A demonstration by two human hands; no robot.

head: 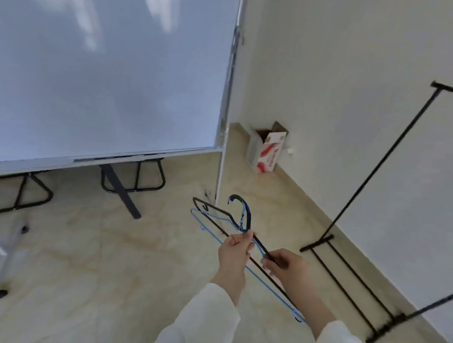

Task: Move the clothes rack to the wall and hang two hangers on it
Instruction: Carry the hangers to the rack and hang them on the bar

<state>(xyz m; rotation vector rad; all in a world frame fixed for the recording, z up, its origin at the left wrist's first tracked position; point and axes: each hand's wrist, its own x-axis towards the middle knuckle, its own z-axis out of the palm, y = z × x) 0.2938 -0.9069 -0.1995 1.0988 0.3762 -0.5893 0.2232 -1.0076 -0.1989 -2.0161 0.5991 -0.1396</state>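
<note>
Rack stands at the wall. Left hand fingers pinch the black hanger; right hand grips both, blue hanger beneath. Next: separate, hook one.

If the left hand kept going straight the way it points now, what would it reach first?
Probably the whiteboard's white upright post. The left hand, holding the hangers, points up and ahead over bare floor toward it; depth is hard to judge.

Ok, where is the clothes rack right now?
In the head view, the clothes rack stands on the right against the white wall, right of the cardboard box and past the right hand.
</note>
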